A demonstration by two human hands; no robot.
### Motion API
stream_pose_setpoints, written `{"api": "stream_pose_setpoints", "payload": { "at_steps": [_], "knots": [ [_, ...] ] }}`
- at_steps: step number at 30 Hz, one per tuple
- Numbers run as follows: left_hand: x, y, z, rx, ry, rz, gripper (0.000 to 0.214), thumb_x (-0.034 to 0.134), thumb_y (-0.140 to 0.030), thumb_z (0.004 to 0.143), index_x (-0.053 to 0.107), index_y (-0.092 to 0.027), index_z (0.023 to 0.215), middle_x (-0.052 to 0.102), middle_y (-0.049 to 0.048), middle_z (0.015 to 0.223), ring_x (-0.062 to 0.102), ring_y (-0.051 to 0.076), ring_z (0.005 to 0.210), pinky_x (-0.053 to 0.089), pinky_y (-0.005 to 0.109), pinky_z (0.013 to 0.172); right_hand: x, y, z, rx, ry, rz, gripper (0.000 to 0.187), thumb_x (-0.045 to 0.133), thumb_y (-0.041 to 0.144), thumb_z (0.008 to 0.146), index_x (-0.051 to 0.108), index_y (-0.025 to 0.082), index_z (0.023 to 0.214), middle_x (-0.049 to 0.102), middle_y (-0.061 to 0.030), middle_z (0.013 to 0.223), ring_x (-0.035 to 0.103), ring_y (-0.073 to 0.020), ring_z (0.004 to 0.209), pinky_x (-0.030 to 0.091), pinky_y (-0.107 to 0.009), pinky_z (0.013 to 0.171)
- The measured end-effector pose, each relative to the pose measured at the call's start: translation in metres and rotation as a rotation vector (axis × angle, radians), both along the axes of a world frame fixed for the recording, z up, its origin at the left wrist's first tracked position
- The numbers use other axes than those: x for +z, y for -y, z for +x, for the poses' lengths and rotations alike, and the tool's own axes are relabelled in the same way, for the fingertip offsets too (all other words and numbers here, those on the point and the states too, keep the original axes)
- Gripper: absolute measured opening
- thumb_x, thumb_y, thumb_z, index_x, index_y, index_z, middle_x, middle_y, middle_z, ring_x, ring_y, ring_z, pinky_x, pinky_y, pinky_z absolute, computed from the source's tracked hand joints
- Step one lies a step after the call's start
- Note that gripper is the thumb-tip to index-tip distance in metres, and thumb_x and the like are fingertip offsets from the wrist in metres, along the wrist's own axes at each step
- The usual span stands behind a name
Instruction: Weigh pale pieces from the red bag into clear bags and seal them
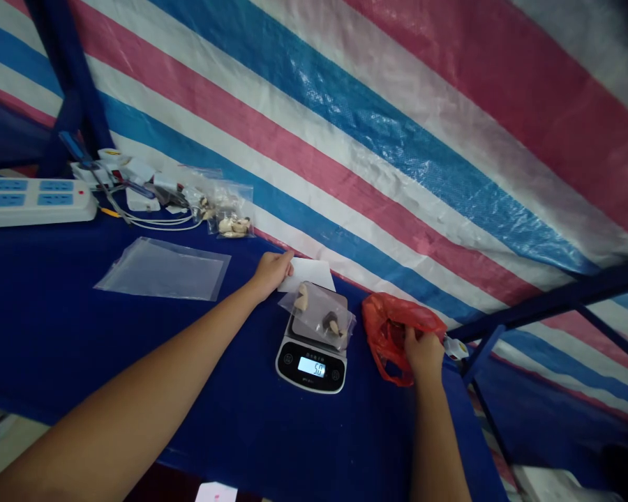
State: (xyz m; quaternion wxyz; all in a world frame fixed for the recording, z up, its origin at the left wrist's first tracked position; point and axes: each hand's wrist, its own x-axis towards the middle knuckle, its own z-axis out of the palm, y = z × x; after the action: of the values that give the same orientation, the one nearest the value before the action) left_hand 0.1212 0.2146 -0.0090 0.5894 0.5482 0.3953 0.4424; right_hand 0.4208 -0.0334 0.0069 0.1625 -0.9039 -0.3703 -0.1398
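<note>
My left hand (271, 272) reaches across the blue table and pinches the edge of a white paper sheet (310, 274) lying behind a small digital scale (312, 362). The scale's lit display reads 50, and a clear bag with pale chunks (319, 317) rests on its platform. My right hand (423, 352) is curled into the mouth of a red plastic bag (392, 324) just right of the scale; what its fingers hold inside is hidden.
An empty clear plastic bag (163, 269) lies flat at left. A white power strip (34, 201), cables and small white items (136, 185) and more filled clear bags (230, 213) sit at the back left. A striped tarp (398, 118) hangs behind; a blue metal frame (544, 303) stands right.
</note>
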Motion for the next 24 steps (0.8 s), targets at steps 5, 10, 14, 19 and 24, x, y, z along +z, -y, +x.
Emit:
{"api": "stream_pose_setpoints", "payload": {
  "at_steps": [5,10,14,19,24],
  "knots": [
    [0.004,0.003,-0.001,-0.015,0.006,-0.006,0.045,0.052,-0.045,0.079,0.043,-0.02,0.042,0.05,0.0013,0.047,0.036,0.009,0.039,0.025,0.027,0.044,-0.006,-0.006,0.007,0.044,-0.079,-0.034,0.047,0.045,0.046,0.092,0.074,0.011,0.101,0.073,-0.0181,0.082,0.069,-0.0315,0.078,0.049,-0.04,0.073],
    [0.004,0.003,-0.001,-0.009,-0.005,0.004,0.046,0.052,-0.045,0.079,0.043,-0.02,0.041,0.05,0.0012,0.046,0.037,0.009,0.04,0.025,0.027,0.045,-0.015,-0.017,0.0,0.176,-0.117,-0.053,0.041,0.048,0.038,0.09,0.072,0.012,0.112,0.073,-0.0172,0.106,0.067,-0.0298,0.097,0.048,-0.04,0.087],
    [0.004,0.003,-0.001,-0.004,-0.012,0.01,0.045,0.052,-0.044,0.078,0.043,-0.02,0.042,0.05,0.001,0.046,0.037,0.009,0.04,0.026,0.027,0.045,-0.011,-0.016,-0.004,0.153,-0.178,0.02,0.042,0.043,0.04,0.091,0.071,0.011,0.105,0.073,-0.0195,0.1,0.067,-0.0312,0.09,0.049,-0.042,0.08],
    [0.004,0.003,-0.001,0.005,-0.03,0.01,0.045,0.052,-0.045,0.079,0.044,-0.02,0.043,0.049,0.0013,0.046,0.037,0.01,0.04,0.026,0.027,0.046,0.0,-0.005,0.002,0.15,-0.24,0.075,0.032,0.051,0.043,0.084,0.07,0.017,0.085,0.074,-0.0143,0.092,0.067,-0.0296,0.088,0.049,-0.039,0.077],
    [0.003,0.002,0.0,-0.001,-0.022,0.005,0.045,0.053,-0.045,0.079,0.046,-0.019,0.043,0.049,0.0014,0.046,0.036,0.009,0.041,0.024,0.027,0.045,0.004,0.009,0.005,0.253,-0.513,0.157,0.032,0.065,0.05,0.075,0.069,0.018,0.075,0.07,-0.0084,0.074,0.066,-0.0262,0.078,0.049,-0.034,0.067]
  ]
}}
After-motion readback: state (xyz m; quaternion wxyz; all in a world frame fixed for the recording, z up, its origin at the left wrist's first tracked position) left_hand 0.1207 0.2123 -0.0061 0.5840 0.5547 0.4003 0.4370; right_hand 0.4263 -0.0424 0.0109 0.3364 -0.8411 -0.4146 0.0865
